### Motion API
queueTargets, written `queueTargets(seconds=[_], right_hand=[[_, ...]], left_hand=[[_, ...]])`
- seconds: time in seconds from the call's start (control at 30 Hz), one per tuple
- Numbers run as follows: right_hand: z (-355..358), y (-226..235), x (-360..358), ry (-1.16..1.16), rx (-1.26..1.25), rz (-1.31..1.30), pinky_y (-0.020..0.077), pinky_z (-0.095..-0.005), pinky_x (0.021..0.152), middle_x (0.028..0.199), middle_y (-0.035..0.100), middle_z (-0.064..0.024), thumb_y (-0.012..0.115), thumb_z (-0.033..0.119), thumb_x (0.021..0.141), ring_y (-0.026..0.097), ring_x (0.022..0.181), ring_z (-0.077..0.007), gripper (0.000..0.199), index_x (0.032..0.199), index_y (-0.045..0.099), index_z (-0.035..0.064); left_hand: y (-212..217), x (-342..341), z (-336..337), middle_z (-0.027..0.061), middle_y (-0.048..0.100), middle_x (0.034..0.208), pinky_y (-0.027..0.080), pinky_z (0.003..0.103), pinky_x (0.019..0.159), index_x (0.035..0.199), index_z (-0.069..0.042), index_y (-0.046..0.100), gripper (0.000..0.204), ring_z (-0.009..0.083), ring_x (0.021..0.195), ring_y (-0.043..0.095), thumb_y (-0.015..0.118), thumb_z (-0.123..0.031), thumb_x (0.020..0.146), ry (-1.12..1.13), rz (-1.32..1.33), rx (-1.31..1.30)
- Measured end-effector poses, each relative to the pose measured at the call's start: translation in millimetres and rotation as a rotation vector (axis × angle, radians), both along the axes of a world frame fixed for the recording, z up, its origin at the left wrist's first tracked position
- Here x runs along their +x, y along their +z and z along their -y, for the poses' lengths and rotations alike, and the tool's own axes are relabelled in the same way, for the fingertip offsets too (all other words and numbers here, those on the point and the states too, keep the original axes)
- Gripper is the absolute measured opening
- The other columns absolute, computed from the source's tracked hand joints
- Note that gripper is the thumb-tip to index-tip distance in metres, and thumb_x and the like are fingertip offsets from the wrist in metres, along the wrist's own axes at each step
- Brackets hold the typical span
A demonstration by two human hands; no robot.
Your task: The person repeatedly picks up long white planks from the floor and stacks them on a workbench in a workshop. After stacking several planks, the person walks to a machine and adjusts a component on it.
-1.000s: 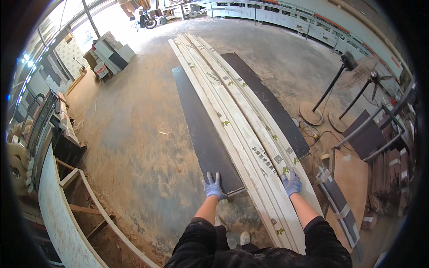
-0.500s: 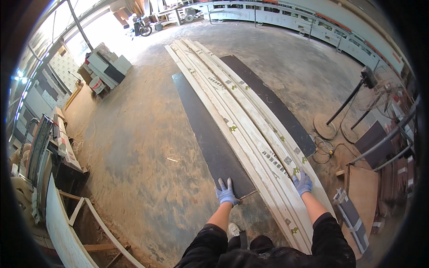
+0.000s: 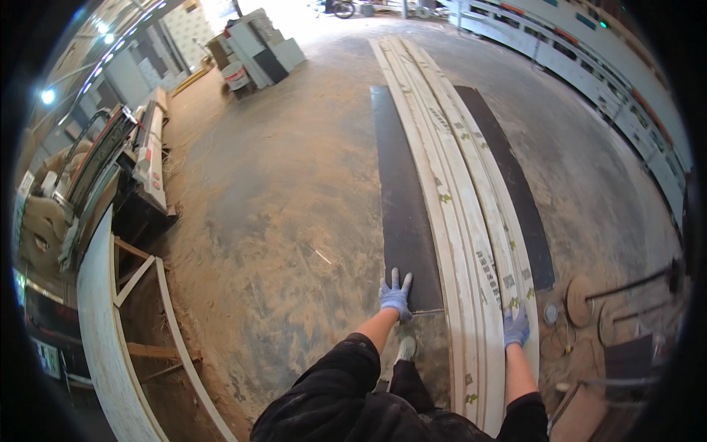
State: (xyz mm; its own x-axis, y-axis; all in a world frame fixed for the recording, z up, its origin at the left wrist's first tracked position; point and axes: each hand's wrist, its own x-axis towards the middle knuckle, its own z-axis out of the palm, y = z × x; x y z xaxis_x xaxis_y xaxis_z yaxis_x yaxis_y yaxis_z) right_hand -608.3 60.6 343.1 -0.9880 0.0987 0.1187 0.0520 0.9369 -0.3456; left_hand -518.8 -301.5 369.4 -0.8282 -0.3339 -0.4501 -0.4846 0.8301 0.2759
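Doorway [image 3: 302, 13]: overexposed white, strong daylight source
Ceiling lamps [image 3: 48, 96]: bright points, bluish glare
Floor [image 3: 280, 184]: brighter toward doorway, soft shadows
Boards [image 3: 464, 221]: evenly lit, fairly sharp
Long machine [image 3: 574, 59]: bowed by fisheye
Fan stands [image 3: 580, 302]: dim, smeared
Rim: black vignette

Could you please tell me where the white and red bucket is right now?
In the head view, the bucket is toward the upper left, next to the group of upright panels, well beyond the left hand.

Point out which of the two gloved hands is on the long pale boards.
The right hand, set on the long pale boards; the left hand is apart from them, at the dark panel's near-left corner.
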Motion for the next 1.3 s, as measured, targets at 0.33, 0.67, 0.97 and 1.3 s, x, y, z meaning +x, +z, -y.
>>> queueTargets(seconds=[0.33,0.67,0.97,1.3], right_hand=[[13.7,-21.6,20.1,-0.026,0.002,-0.008,0.0447,-0.0446,0.093,0.124,0.056,-0.0226,0.055,0.051,0.088,0.055,0.112,-0.0377,0.066,0.139,0.041,0.0109],[31.6,-66.8,51.5,-0.109,-0.081,-0.042,0.0420,-0.0417,0.098,0.129,0.053,-0.0212,0.054,0.048,0.089,0.052,0.118,-0.0358,0.065,0.138,0.042,0.0070],[95.3,-90.3,83.8,-0.185,-0.103,-0.043,0.0416,-0.0424,0.098,0.130,0.053,-0.0205,0.054,0.050,0.089,0.051,0.118,-0.0367,0.066,0.139,0.041,0.0088],[158.0,-49.3,133.8,-0.295,-0.083,-0.058,0.0451,-0.0442,0.093,0.126,0.055,-0.0220,0.057,0.052,0.084,0.055,0.112,-0.0371,0.067,0.134,0.046,0.0083]], left_hand=[[-30.6,2.0,23.4,0.0138,-0.007,0.158,0.023,0.055,0.111,0.150,-0.035,0.005,0.128,0.0493,0.141,0.007,0.085,-0.026,0.051,-0.075,-0.111,-0.035],[-51.3,11.2,56.3,0.0145,-0.003,0.158,0.023,0.054,0.111,0.150,-0.034,0.005,0.131,0.0505,0.139,0.010,0.088,-0.037,0.048,-0.157,-0.087,-0.076],[-60.3,11.1,122.4,0.0135,-0.006,0.158,0.022,0.055,0.111,0.151,-0.033,0.003,0.128,0.0487,0.141,0.009,0.087,-0.034,0.053,-0.257,-0.057,-0.049],[-49.6,18.5,178.7,0.0234,0.003,0.155,0.014,0.050,0.115,0.150,-0.025,0.010,0.125,0.0473,0.141,0.009,0.085,-0.046,0.053,-0.396,-0.234,-0.137]])
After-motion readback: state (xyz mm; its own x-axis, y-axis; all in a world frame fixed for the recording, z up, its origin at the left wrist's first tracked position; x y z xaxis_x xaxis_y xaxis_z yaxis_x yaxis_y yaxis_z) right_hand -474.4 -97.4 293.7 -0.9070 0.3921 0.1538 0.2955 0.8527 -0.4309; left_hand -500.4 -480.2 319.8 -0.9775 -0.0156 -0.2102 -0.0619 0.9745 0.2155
